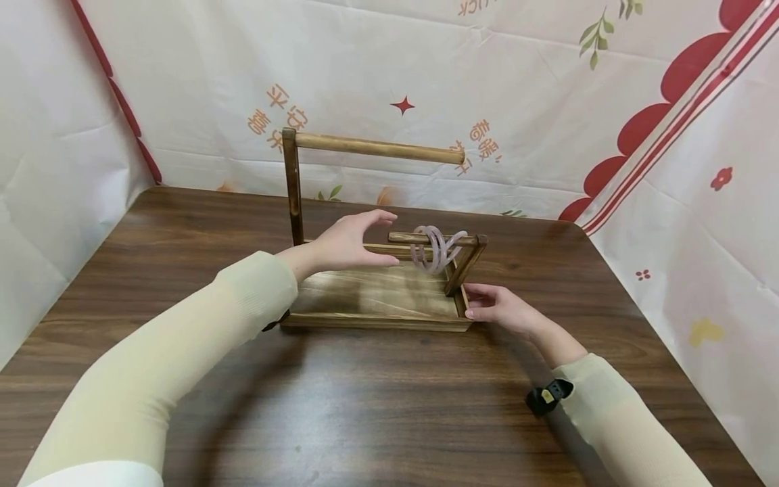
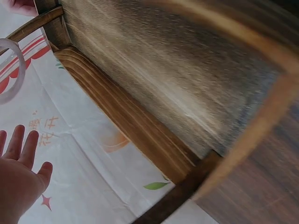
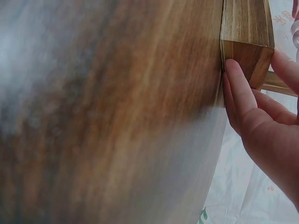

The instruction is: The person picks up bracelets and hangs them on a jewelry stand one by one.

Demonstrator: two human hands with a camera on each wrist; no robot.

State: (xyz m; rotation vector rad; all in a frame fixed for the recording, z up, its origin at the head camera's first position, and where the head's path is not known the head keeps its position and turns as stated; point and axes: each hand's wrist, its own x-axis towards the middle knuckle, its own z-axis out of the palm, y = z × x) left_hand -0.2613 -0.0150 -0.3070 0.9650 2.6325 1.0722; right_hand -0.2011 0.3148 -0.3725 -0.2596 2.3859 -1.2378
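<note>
A wooden display stand has a shallow tray base (image 1: 377, 294), a tall bar (image 1: 377, 147) on the left post and a lower bar (image 1: 402, 237) on the right post. Several pale lilac bangles (image 1: 438, 251) hang on the lower bar; part of one bangle (image 2: 19, 77) shows in the left wrist view. Just left of that bar's free end is my left hand (image 1: 347, 242), thumb and fingers spread apart and holding nothing. My right hand (image 1: 502, 308) touches the tray's right end near the front corner, its fingers (image 3: 240, 86) fairly straight against the wood.
The stand sits on a dark brown wooden table (image 1: 365, 399). Behind it hangs a white printed cloth (image 1: 365, 61) with red trim, and more cloth lines both sides. A black strap (image 1: 548, 398) is on the right wrist.
</note>
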